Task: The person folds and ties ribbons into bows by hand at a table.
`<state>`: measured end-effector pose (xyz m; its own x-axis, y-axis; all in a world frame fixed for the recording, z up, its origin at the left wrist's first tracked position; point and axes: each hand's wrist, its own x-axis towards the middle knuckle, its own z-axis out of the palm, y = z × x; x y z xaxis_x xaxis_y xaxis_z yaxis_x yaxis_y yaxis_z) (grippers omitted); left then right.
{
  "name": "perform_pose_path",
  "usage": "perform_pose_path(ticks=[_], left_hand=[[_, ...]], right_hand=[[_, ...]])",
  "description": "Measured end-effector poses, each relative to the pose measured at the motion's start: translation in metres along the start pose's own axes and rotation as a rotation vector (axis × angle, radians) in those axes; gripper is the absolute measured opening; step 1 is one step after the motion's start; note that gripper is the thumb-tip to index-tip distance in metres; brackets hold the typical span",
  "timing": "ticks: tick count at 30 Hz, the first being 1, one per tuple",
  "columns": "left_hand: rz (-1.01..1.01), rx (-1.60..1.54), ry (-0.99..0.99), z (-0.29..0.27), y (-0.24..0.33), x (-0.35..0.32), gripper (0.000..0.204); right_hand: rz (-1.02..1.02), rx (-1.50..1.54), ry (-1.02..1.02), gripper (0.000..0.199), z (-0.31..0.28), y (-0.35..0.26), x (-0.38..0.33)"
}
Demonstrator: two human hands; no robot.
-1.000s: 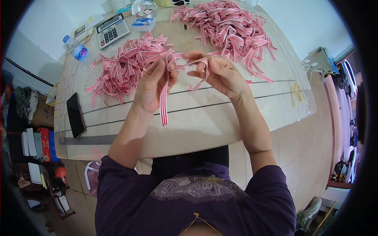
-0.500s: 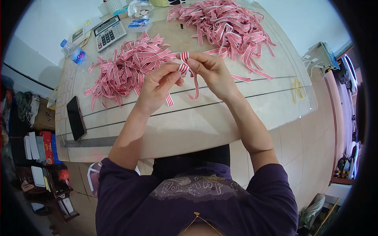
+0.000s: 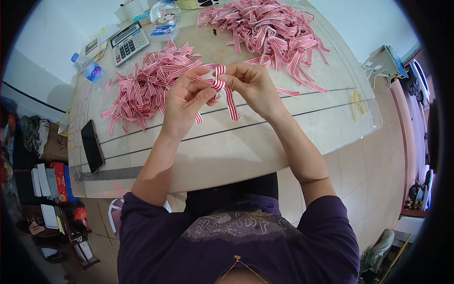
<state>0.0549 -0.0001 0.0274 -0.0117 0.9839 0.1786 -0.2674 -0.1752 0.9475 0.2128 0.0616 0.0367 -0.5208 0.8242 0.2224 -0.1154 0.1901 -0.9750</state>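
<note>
My left hand [image 3: 185, 100] and my right hand [image 3: 250, 85] are together above the middle of the table [image 3: 246, 151], both pinching one red-and-white striped ribbon [image 3: 226, 93]. The ribbon is folded into small loops between my fingertips, and one tail hangs down below them. A pile of the same striped ribbon pieces [image 3: 146, 85] lies just left of my left hand. A bigger heap of striped ribbon [image 3: 267, 29] lies at the far side, beyond my right hand.
A black phone [image 3: 92, 146] lies near the table's left edge. A calculator [image 3: 128, 42], a plastic water bottle [image 3: 88, 67] and a clear bag [image 3: 163, 19] sit at the far left. Yellow scissors [image 3: 357, 102] lie at the right. Boxes and clutter stand on the floor at the left.
The ribbon's long hanging tail has been drawn up and folded into loops. My hands have moved closer together, and the fold between my fingertips has tightened.
</note>
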Motion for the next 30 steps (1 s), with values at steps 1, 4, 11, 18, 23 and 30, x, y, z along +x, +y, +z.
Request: perform_pose_path(ticks=[1, 4, 11, 18, 23, 30], left_hand=[[-0.010, 0.006, -0.004, 0.000, 0.000, 0.000, 0.037], [-0.040, 0.023, -0.014, -0.001, 0.001, 0.000, 0.038], [-0.205, 0.031, 0.005, -0.009, -0.005, -0.002, 0.031], [-0.223, 0.071, -0.021, -0.015, -0.010, -0.004, 0.021], [-0.161, -0.127, 0.094, -0.007, -0.003, -0.003, 0.012], [0.076, 0.063, 0.076, -0.015, -0.008, -0.002, 0.011]], right_hand=[[-0.011, -0.025, 0.017, 0.006, 0.001, 0.000, -0.001], [-0.045, -0.101, 0.066, 0.007, 0.004, 0.003, -0.003], [-0.198, -0.225, 0.047, 0.008, 0.014, 0.012, 0.000], [-0.226, -0.279, -0.015, 0.009, 0.014, 0.008, 0.001], [0.050, 0.017, 0.068, 0.015, 0.009, -0.003, 0.002], [0.588, 0.347, -0.293, 0.017, -0.002, -0.004, 0.000]])
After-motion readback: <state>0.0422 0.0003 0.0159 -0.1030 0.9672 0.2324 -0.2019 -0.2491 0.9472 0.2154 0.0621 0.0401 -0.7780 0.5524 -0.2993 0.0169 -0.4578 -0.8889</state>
